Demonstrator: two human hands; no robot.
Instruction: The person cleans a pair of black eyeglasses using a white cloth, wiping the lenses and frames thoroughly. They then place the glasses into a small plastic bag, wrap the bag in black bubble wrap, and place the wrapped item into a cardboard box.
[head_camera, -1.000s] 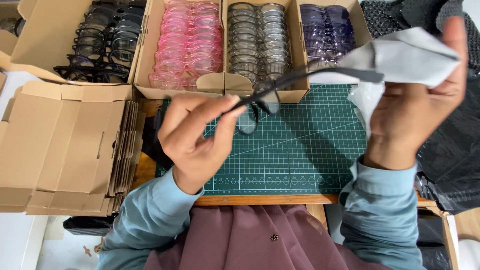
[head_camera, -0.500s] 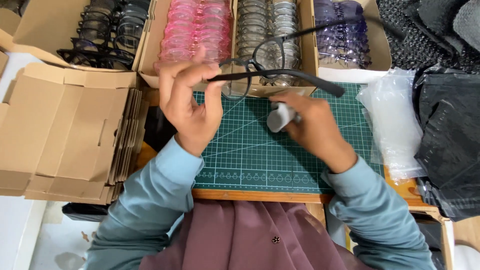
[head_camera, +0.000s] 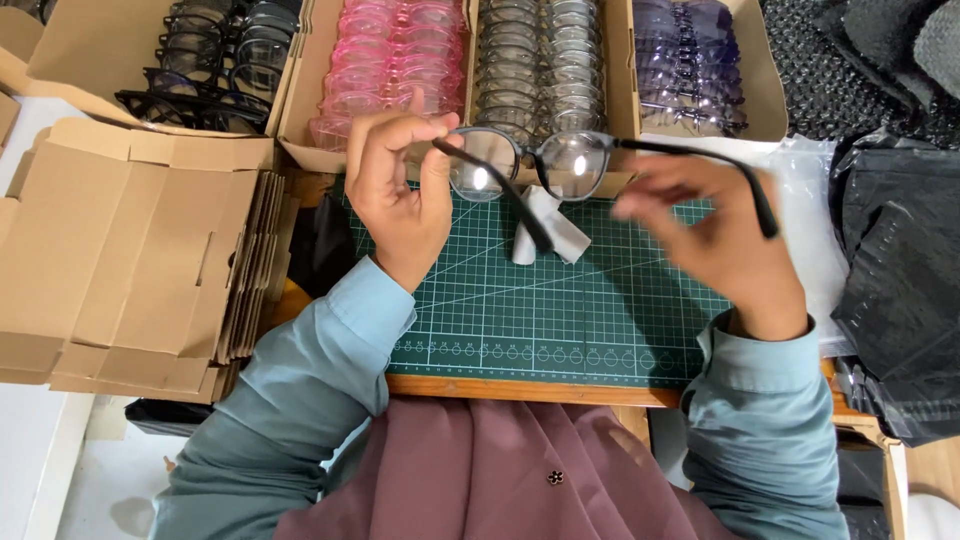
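cloth (head_camera: 548, 226) dropped, left hand (head_camera: 400, 195) holding glasses (head_camera: 530, 160)

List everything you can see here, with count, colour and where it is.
Glasses in hand: one pair, dark frame, held above the mat.
Cloth: one, pale grey, on the mat.
Cutting mat: one, green, centre.
Boxes of glasses: four along the top; black, pink, grey, purple.
Flat cartons: a stack, brown, left.
Plastic bags: black, right.
Left hand: grips the frame's corner.
Right hand: blurred, at the right temple arm.
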